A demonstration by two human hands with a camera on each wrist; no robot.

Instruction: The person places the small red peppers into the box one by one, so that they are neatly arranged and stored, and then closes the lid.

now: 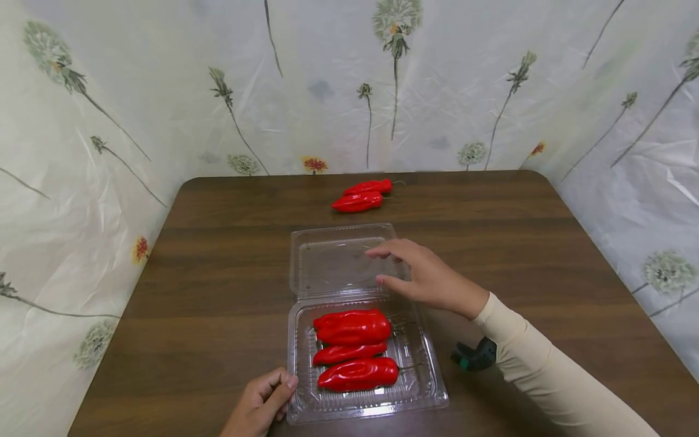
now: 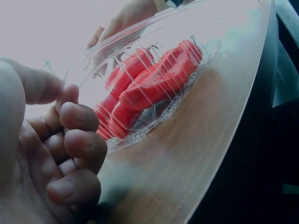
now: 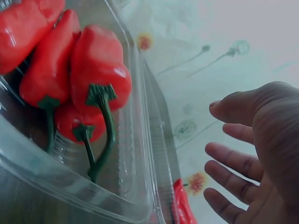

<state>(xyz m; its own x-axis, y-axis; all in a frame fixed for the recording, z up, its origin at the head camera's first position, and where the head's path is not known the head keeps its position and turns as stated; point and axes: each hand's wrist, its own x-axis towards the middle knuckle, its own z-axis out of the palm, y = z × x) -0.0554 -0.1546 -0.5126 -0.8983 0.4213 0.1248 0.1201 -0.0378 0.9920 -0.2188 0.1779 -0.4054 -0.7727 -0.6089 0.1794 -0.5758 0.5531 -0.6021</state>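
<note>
A clear plastic clamshell container (image 1: 415,394) lies open on the table, its lid (image 1: 322,267) folded back toward the far side. Several red peppers (image 1: 357,374) with green stems lie side by side in its base. My left hand (image 1: 264,397) pinches the near left rim between thumb and fingers; the left wrist view shows this grip on the edge, other fingers curled below. Over the lid's right side hovers my right hand (image 1: 431,276), fingers spread and holding nothing. The right wrist view shows these parted fingers (image 3: 233,158) beside the container.
Two more red peppers (image 1: 357,201) lie close together near the far edge of the brown wooden table (image 1: 229,261), beyond the lid. A flower-patterned sheet (image 1: 306,91) hangs behind and at both sides. A black device (image 1: 475,354) sits at the right wrist.
</note>
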